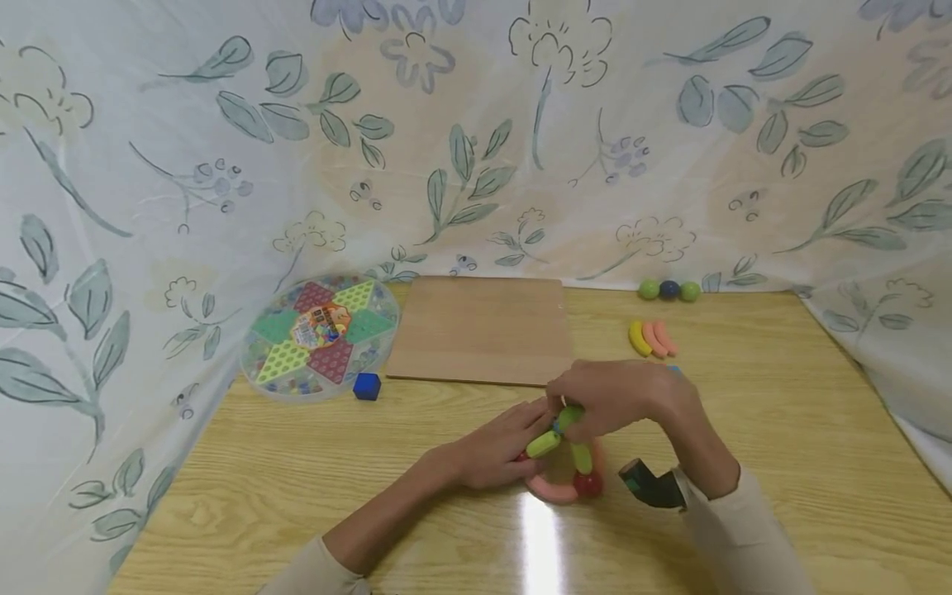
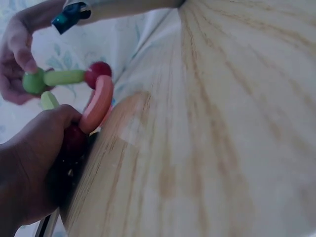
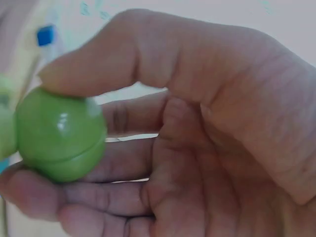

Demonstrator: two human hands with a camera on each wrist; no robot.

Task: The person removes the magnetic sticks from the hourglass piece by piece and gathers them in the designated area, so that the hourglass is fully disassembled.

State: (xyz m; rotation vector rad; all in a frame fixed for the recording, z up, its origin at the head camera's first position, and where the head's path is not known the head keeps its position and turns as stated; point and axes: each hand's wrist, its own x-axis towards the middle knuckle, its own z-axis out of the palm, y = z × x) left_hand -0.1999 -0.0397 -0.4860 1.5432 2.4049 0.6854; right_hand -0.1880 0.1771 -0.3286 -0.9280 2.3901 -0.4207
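Note:
My right hand pinches a green ball between thumb and fingertips, above a ring of toy rods and balls. Green rods slant down from that ball, one of them meeting a red ball at the ring's near right. Pink curved rods form the ring, which lies low over the table. On its left side my left hand grips another red ball, partly covered by the thumb and fingers. The far part of the ring is hidden behind both hands.
Behind the hands lies a flat wooden board. A round star-patterned game board and a blue cube are at left. At right are a yellow curved rod, pink curved rods, green balls and a dark blue ball.

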